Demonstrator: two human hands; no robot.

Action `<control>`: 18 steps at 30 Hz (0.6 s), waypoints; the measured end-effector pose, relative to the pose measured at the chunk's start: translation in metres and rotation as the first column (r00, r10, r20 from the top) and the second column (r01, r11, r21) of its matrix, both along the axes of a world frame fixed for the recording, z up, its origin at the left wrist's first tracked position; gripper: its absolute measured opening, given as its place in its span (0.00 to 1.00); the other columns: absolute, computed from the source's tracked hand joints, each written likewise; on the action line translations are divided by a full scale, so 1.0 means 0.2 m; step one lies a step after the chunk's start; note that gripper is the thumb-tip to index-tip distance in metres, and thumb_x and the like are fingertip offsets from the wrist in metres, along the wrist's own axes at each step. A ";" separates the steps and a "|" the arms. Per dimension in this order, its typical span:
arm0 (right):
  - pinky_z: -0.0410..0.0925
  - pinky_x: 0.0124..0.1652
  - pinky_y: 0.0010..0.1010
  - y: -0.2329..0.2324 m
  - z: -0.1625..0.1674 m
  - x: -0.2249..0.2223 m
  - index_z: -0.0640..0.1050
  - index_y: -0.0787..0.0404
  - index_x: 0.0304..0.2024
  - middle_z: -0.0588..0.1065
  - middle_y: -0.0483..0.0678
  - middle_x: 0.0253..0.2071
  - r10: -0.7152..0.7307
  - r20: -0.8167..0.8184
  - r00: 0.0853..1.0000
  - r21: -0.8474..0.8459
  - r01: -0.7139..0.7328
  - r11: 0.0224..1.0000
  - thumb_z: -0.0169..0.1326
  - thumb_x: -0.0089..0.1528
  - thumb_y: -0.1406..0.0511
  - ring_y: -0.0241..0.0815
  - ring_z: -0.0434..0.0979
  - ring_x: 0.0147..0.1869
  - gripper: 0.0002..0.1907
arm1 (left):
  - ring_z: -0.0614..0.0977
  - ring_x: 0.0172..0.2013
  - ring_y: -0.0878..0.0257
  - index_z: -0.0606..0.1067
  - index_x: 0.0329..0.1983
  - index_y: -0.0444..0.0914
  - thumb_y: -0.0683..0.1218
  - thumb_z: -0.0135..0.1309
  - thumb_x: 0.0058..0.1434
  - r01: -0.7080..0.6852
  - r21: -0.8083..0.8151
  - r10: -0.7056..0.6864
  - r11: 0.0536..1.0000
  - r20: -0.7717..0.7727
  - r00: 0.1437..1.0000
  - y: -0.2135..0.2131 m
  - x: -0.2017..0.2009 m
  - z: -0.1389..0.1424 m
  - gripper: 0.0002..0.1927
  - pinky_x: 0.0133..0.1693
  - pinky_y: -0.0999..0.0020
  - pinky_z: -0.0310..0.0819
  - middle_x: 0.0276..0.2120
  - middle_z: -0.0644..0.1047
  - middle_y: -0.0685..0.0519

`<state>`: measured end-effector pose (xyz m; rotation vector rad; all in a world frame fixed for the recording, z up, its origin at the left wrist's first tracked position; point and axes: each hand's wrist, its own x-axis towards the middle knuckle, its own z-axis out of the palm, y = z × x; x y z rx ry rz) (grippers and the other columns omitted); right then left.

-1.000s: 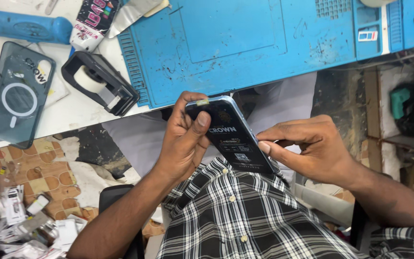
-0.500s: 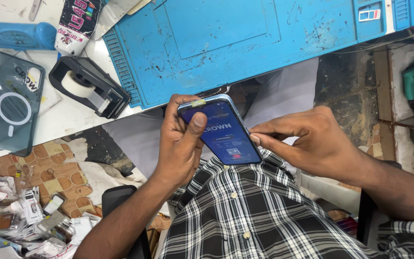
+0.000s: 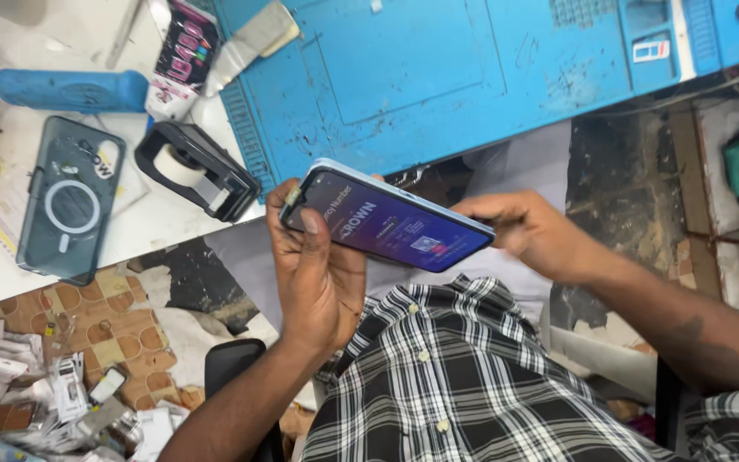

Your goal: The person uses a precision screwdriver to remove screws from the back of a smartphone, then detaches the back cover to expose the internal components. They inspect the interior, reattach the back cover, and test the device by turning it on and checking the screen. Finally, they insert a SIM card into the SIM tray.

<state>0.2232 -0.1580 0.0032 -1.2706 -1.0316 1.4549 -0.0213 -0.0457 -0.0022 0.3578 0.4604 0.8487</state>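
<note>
Overhead, we see the blue repair mat (image 3: pixel 438 77) on the white bench (image 3: pixel 143 231), then our smartphone (image 3: pixel 387 224), screen lit, held above our lap. Our left hand (image 3: pixel 318 274) grips its near end, thumb on the glass; our right hand (image 3: pixel 528 231) pinches the far end.

1. A smartphone (image 3: pixel 391 224) with a lit screen sits tilted near centre, held at both ends.
2. The left hand (image 3: pixel 316 272) grips its 9 o'clock end, thumb on the screen.
3. The right hand (image 3: pixel 530 233) holds the 3 o'clock end.
4. A blue work mat (image 3: pixel 472 77) lies at 12 o'clock; a black tape dispenser (image 3: pixel 197 168) at 10 o'clock.
</note>
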 end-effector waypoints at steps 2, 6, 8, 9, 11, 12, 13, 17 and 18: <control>0.74 0.43 0.25 -0.03 -0.03 -0.02 0.82 0.70 0.48 0.82 0.49 0.41 -0.086 0.087 0.992 -0.033 0.089 0.995 0.61 0.64 0.62 0.35 0.80 0.44 0.17 | 0.79 0.59 0.55 0.60 0.60 0.45 0.47 0.49 0.69 0.008 -0.021 -0.007 1.000 0.016 1.000 0.02 0.00 -0.06 0.19 0.60 0.54 0.75 0.54 0.75 0.46; 0.75 0.38 0.25 -0.04 -0.02 0.04 0.82 0.70 0.44 0.82 0.50 0.37 -0.362 0.205 0.909 0.033 0.364 0.931 0.67 0.58 0.71 0.33 0.81 0.39 0.13 | 0.78 0.59 0.55 0.64 0.64 0.37 0.41 0.51 0.75 0.079 0.127 -0.083 0.989 0.023 0.996 0.03 0.05 0.00 0.17 0.63 0.53 0.73 0.57 0.75 0.45; 0.76 0.43 0.26 -0.03 -0.01 0.11 0.79 0.69 0.43 0.80 0.49 0.40 -0.449 -0.012 0.893 0.181 0.444 0.878 0.69 0.60 0.70 0.33 0.80 0.43 0.13 | 0.76 0.59 0.56 0.68 0.65 0.33 0.37 0.53 0.72 0.158 0.238 -0.136 0.958 -0.107 0.985 0.03 0.08 0.05 0.20 0.65 0.56 0.69 0.57 0.75 0.45; 0.76 0.46 0.26 -0.03 0.00 0.14 0.77 0.67 0.43 0.80 0.48 0.41 -0.469 -0.127 0.874 0.241 0.486 0.840 0.70 0.61 0.70 0.34 0.80 0.44 0.14 | 0.78 0.59 0.57 0.69 0.63 0.33 0.39 0.51 0.72 0.259 0.313 -0.227 0.914 -0.136 0.964 0.04 0.09 0.06 0.17 0.64 0.57 0.72 0.57 0.77 0.45; 0.75 0.45 0.26 -0.03 0.00 0.17 0.76 0.67 0.42 0.79 0.47 0.40 -0.475 -0.248 0.844 0.174 0.522 0.835 0.70 0.61 0.65 0.34 0.79 0.43 0.16 | 0.81 0.58 0.58 0.73 0.58 0.33 0.43 0.47 0.72 0.438 0.438 -0.375 0.785 -0.227 0.899 0.03 0.10 0.08 0.15 0.61 0.59 0.76 0.58 0.79 0.45; 0.75 0.45 0.26 -0.03 0.00 0.17 0.76 0.67 0.41 0.78 0.47 0.40 -0.474 -0.314 0.822 0.129 0.532 0.837 0.70 0.61 0.63 0.35 0.79 0.43 0.17 | 0.81 0.58 0.58 0.73 0.58 0.33 0.43 0.48 0.72 0.492 0.426 -0.426 0.759 -0.246 0.871 0.02 0.10 0.07 0.14 0.61 0.60 0.77 0.57 0.80 0.45; 0.75 0.41 0.26 -0.03 -0.01 0.16 0.75 0.66 0.41 0.77 0.47 0.38 -0.457 -0.331 0.825 0.068 0.505 0.861 0.70 0.61 0.61 0.35 0.78 0.40 0.19 | 0.82 0.57 0.59 0.73 0.58 0.33 0.42 0.50 0.72 0.544 0.405 -0.472 0.735 -0.271 0.839 0.00 0.10 0.06 0.14 0.61 0.61 0.77 0.56 0.80 0.45; 0.73 0.30 0.26 -0.03 -0.04 0.05 0.70 0.62 0.41 0.76 0.48 0.32 -0.395 -0.424 0.815 -0.141 0.371 0.918 0.69 0.61 0.57 0.36 0.77 0.32 0.23 | 0.85 0.53 0.62 0.75 0.56 0.32 0.42 0.54 0.72 0.635 0.439 -0.478 0.636 -0.423 0.770 -0.07 0.07 0.01 0.13 0.56 0.67 0.82 0.52 0.81 0.47; 0.72 0.28 0.26 -0.03 -0.04 0.03 0.69 0.61 0.41 0.76 0.49 0.31 -0.383 -0.443 0.810 -0.171 0.343 0.924 0.69 0.61 0.56 0.37 0.77 0.30 0.23 | 0.85 0.50 0.62 0.76 0.55 0.31 0.42 0.56 0.71 0.652 0.433 -0.459 0.622 -0.473 0.752 -0.08 0.07 0.01 0.12 0.53 0.67 0.82 0.49 0.82 0.48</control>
